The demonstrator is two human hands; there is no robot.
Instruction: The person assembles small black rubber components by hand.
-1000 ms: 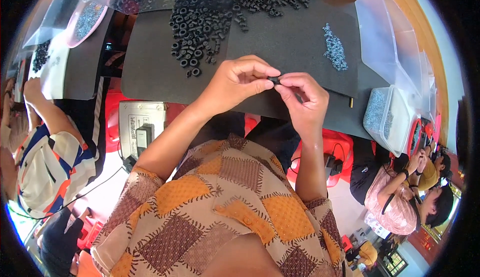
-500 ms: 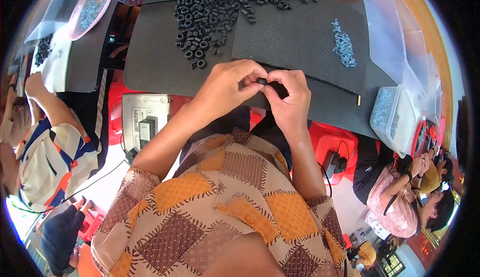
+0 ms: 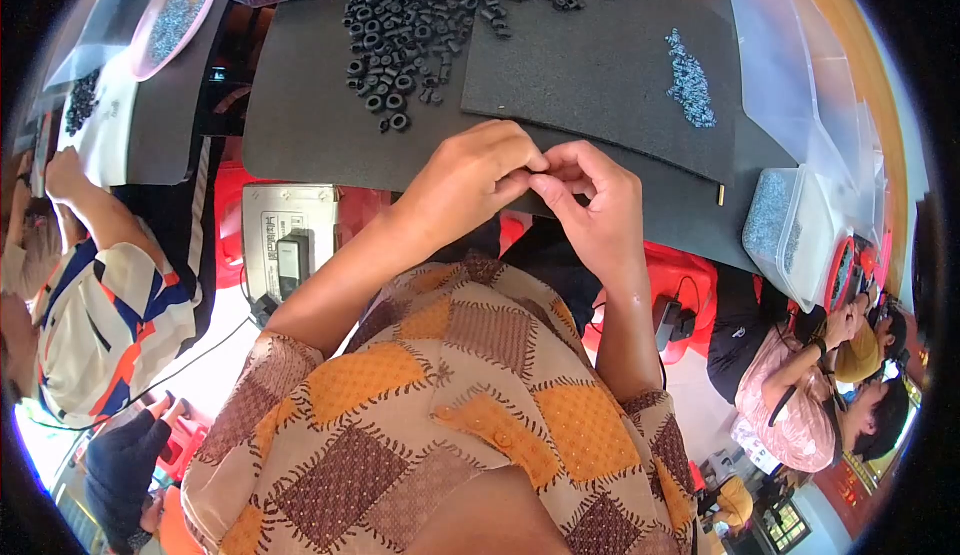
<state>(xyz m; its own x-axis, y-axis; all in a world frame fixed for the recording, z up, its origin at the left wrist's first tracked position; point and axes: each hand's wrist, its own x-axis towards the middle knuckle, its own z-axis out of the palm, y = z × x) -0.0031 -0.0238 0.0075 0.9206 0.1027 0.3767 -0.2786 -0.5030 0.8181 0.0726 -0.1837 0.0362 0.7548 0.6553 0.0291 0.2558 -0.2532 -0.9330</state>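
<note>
Just over the table's near edge, my left hand [image 3: 468,177] and my right hand [image 3: 606,205] meet fingertip to fingertip. The left thumb and forefinger are pinched around a small black part, now almost wholly hidden by the fingers. Against it, the right thumb and forefinger press in, and whatever lies between their tips cannot be made out. Beyond my hands is a black foam mat [image 3: 590,65] with a small heap of tiny silvery-blue metal pieces [image 3: 690,85] on its right side. A large pile of black ring-shaped parts [image 3: 405,30] spreads to the far left of the mat.
A clear tub [image 3: 770,217] of small metal pieces stands at the table's right end, below a translucent plastic panel [image 3: 790,45]. At left, a pink basin [image 3: 180,25] sits near a co-worker's arm [image 3: 115,210]. A box [image 3: 290,240] lies beside my left forearm; red stools stand below.
My hands have shifted slightly right, and the right hand has turned, its fingers spreading wider behind the tips. The black part, visible between the fingertips before, is now mostly covered.
</note>
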